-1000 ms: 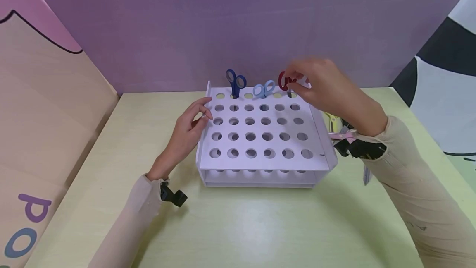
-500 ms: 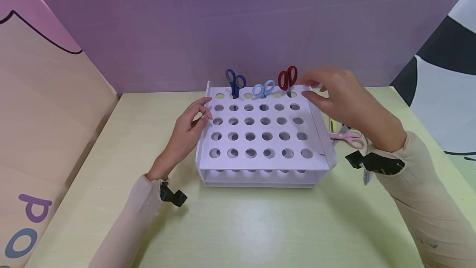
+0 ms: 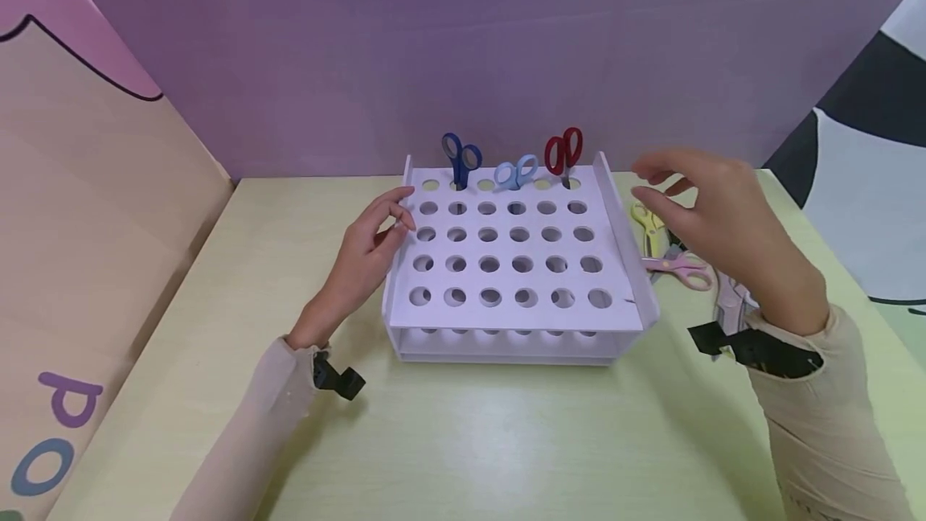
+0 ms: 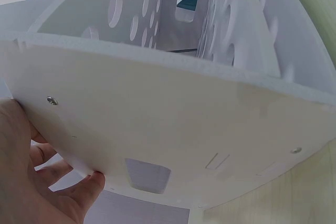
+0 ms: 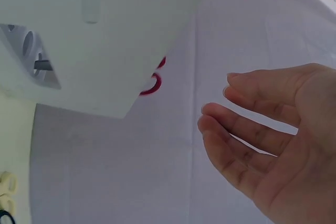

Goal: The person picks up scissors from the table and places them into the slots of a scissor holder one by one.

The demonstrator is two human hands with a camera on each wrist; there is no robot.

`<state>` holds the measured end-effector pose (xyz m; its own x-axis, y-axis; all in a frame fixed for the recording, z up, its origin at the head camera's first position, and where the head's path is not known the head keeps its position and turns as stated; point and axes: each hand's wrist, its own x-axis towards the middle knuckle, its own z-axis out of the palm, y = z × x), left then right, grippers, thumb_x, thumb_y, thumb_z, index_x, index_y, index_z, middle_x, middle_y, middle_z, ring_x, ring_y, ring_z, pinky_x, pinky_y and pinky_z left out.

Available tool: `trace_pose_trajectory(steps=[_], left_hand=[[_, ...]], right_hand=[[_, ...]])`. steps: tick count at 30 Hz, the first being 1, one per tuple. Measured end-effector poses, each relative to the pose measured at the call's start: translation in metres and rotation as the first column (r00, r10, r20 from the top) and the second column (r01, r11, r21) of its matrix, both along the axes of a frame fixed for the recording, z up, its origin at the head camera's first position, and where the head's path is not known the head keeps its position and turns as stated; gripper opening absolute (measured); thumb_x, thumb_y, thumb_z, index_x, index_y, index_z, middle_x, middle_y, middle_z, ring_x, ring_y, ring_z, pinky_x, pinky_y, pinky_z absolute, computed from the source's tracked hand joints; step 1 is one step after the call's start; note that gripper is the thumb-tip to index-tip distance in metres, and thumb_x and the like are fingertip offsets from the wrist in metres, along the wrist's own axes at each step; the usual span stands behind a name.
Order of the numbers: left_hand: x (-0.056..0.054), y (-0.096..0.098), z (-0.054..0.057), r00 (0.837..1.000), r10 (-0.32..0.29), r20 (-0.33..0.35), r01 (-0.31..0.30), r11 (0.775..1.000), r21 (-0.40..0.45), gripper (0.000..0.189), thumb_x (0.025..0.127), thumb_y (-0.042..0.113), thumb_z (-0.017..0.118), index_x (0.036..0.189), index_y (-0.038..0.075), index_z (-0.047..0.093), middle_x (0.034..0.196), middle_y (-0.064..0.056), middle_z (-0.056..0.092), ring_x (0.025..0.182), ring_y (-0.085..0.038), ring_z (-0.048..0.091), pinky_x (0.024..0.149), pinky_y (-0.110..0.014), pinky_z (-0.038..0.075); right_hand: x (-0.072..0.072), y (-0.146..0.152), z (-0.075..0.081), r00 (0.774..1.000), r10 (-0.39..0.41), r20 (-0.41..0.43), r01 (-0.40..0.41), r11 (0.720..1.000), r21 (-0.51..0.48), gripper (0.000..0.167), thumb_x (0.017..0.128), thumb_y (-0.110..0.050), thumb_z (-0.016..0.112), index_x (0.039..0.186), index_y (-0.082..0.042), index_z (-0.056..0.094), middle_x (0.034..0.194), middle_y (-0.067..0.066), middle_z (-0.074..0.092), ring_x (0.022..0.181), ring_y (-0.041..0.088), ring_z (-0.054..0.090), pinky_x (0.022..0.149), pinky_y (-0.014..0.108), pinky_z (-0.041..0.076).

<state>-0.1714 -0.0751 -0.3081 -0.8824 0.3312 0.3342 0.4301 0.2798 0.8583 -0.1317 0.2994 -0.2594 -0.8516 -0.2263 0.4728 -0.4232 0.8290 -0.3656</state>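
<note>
A white perforated rack (image 3: 506, 249) with rows of round holes stands on the table. Its left side panel (image 4: 157, 114) is held by my left hand (image 3: 365, 252), the fingers bent at the panel's edge. Along the back row stand dark blue scissors (image 3: 460, 161), light blue scissors (image 3: 515, 173) and red scissors (image 3: 563, 156), handles up, blades down in holes. To the right of the rack my right hand (image 3: 723, 219) is in the air, fingers apart from the thumb and holding nothing. In the right wrist view a red handle loop (image 5: 152, 85) shows past the rack's side.
More scissors lie right of the rack, partly under my right forearm: a yellow pair (image 3: 649, 227), a pink pair (image 3: 680, 266), and a greyish-purple item (image 3: 731, 304) partly hidden by the wrist. A purple backdrop (image 3: 463, 55) rises behind the table (image 3: 477, 432).
My right hand has let go of the red scissors, which stay upright in the back row, and has moved right, away from the rack. The left hand stays in place.
</note>
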Motion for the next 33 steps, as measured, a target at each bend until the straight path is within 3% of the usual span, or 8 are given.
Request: trace_pose_trajectory(steps=[3,13,15,18,20,28,33], left_hand=[[-0.001,0.001,-0.001,1.000,-0.001,0.001,0.001,1.000,-0.001,0.012,0.098,-0.006,0.045,0.097,-0.012,0.056,0.150,-0.019,0.043,0.139,-0.038,0.039,0.105,-0.049,0.044],[-0.001,0.002,0.000,1.000,0.002,-0.001,-0.002,1.000,-0.006,0.012,0.098,-0.006,0.045,0.096,-0.012,0.056,0.150,-0.020,0.044,0.140,-0.035,0.039,0.105,-0.048,0.044],[-0.001,0.002,0.000,1.000,0.000,0.002,0.000,1.000,-0.008,0.012,0.098,-0.007,0.044,0.096,-0.012,0.055,0.150,-0.020,0.044,0.140,-0.034,0.039,0.106,-0.047,0.044],[0.000,0.003,0.000,1.000,0.004,0.010,-0.003,1.000,-0.018,0.012,0.098,-0.006,0.044,0.097,-0.011,0.055,0.151,-0.018,0.044,0.140,-0.031,0.039,0.106,-0.046,0.044],[0.000,0.002,0.001,1.000,0.008,0.008,-0.008,1.000,-0.023,0.012,0.098,-0.006,0.045,0.096,-0.011,0.056,0.150,-0.018,0.044,0.140,-0.033,0.039,0.106,-0.047,0.044],[0.000,0.001,0.001,1.000,0.013,-0.012,-0.013,1.000,-0.023,0.012,0.098,-0.006,0.044,0.096,-0.011,0.055,0.150,-0.018,0.044,0.138,-0.036,0.041,0.106,-0.047,0.044],[-0.001,0.002,-0.001,1.000,0.019,-0.007,-0.019,1.000,-0.023,0.012,0.098,-0.006,0.044,0.096,-0.011,0.055,0.149,-0.018,0.044,0.137,-0.036,0.041,0.106,-0.047,0.044]], right_hand=[[0.002,0.009,-0.009,1.000,-0.026,-0.006,0.026,0.999,-0.036,0.029,0.088,-0.004,0.074,0.116,-0.005,0.068,0.106,0.012,0.070,0.094,0.026,0.065,0.077,0.000,0.035],[0.002,0.030,-0.030,0.991,-0.115,0.068,0.116,0.993,-0.023,0.036,0.091,-0.007,0.070,0.125,-0.003,0.061,0.103,0.017,0.069,0.092,0.031,0.066,0.073,-0.002,0.033],[0.001,0.036,-0.034,0.987,-0.126,0.099,0.126,0.992,0.007,0.035,0.091,-0.007,0.069,0.124,-0.002,0.060,0.102,0.019,0.069,0.091,0.034,0.066,0.074,0.009,0.047],[-0.003,0.046,-0.044,0.975,-0.138,0.176,0.129,0.990,0.062,0.033,0.092,-0.007,0.067,0.123,0.002,0.059,0.102,0.023,0.068,0.089,0.039,0.066,0.076,0.039,0.057],[-0.007,0.053,-0.052,0.957,-0.147,0.252,0.126,0.987,0.098,0.034,0.092,-0.007,0.066,0.123,0.004,0.058,0.102,0.025,0.068,0.090,0.041,0.065,0.076,0.056,0.053],[-0.027,0.076,-0.078,0.889,-0.146,0.433,0.089,0.985,0.151,0.037,0.091,-0.008,0.066,0.123,0.008,0.056,0.106,0.031,0.065,0.095,0.044,0.062,0.077,0.056,0.051],[-0.035,0.089,-0.088,0.803,-0.193,0.563,0.104,0.977,0.186,0.046,0.091,-0.011,0.067,0.129,0.009,0.050,0.116,0.037,0.057,0.101,0.050,0.056,0.080,0.059,0.050]])
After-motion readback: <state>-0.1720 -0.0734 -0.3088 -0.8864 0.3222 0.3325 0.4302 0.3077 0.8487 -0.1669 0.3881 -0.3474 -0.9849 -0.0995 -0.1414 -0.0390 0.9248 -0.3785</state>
